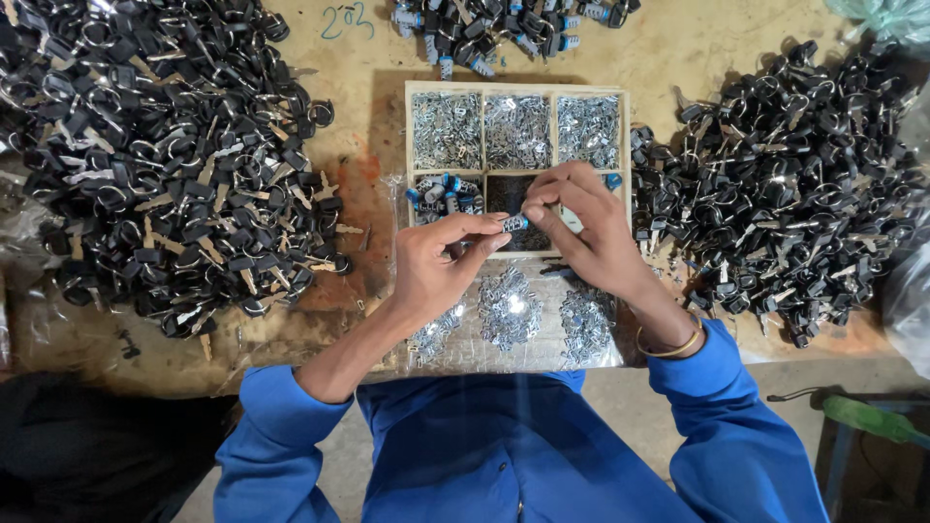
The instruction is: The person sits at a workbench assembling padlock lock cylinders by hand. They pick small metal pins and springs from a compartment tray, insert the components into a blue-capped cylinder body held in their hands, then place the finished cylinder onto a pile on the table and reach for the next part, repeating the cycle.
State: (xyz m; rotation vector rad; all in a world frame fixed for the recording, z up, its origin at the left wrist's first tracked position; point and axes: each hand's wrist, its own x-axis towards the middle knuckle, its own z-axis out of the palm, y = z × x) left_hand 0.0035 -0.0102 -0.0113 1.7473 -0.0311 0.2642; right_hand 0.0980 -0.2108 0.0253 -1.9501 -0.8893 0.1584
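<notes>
Wooden tray sits directly ahead of you on the bench, split into compartments: three in the far row hold small silver metal pieces, the near left one holds blue-capped cylinders, and the near middle one holds dark bits. Black-headed keys lie in a large heap to your left and another heap to your right, both well apart from your hands. More blue-capped cylinders lie beyond the tray, cut off by the top edge. Three small piles of silver pieces rest on clear plastic sheet between the tray and your body. Your hands hang over the tray's near edge and hide part of the near row, so the contents of its right compartment cannot be made out. Your left hand pinches a small cylinder with a blue end between thumb and forefinger, fingers closed tight on it. Your right hand has thumb and fingertips drawn together at the cylinder's end, touching it; whether they also hold a separate small piece is too fine to tell. The cylinder sits between both hands, above the tray's near middle compartment. A green tool lies low at right, partly cut off.
</notes>
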